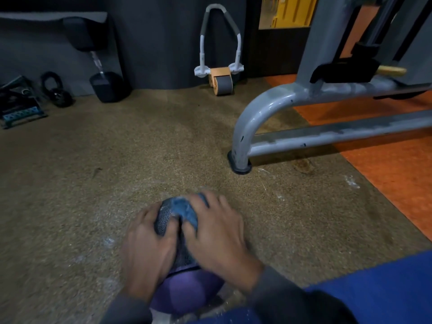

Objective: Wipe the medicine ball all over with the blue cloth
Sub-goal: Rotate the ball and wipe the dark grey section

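The medicine ball (184, 293) rests on the brown speckled floor at the bottom centre; its near side is purple and its top is dark and textured. My left hand (147, 251) is pressed flat against the ball's left side, fingers spread over it. My right hand (217, 235) lies on the ball's top right and presses the blue cloth (184, 210) onto the ball's far upper surface. Both hands are slightly blurred. Most of the ball's top is hidden under my hands and the cloth.
A grey machine frame (252, 118) stands on the floor ahead right, over orange flooring (397, 169). A blue mat (374, 284) lies at the bottom right. An ab roller (221, 83), a dumbbell (102, 76) and a kettlebell (57, 91) sit along the far wall.
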A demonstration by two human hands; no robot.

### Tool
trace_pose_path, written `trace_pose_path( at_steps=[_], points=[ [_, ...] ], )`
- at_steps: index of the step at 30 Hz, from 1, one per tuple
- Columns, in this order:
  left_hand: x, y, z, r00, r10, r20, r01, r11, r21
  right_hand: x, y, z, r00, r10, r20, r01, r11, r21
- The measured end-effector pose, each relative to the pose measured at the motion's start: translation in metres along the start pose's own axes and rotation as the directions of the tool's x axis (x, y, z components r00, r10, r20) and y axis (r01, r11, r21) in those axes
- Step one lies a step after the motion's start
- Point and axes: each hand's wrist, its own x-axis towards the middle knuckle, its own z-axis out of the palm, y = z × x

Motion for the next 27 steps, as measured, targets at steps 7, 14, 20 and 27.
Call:
trace_pose_path(
  at_steps=[7,14,20,27],
  points=[
    [0.007,0.001,0.005,1.000,-0.003,-0.002,0.003,1.000,0.017,0.054,0.040,-0.002,0.906,0.268,0.327,-0.320,0.940,0.118],
    [0.011,0.004,0.005,0.999,0.045,0.009,-0.045,0.999,-0.010,-0.004,0.002,-0.004,0.999,-0.026,-0.027,0.024,0.997,-0.078],
    [-0.001,0.004,0.003,0.999,0.033,0.004,-0.033,0.999,0.011,0.060,0.058,0.000,0.871,0.242,0.427,-0.361,0.906,0.222],
    [0.003,0.007,0.003,1.000,0.011,0.022,-0.011,1.000,0.003,-0.006,0.012,-0.002,0.987,-0.156,-0.025,0.157,0.987,0.040]
  ],
)
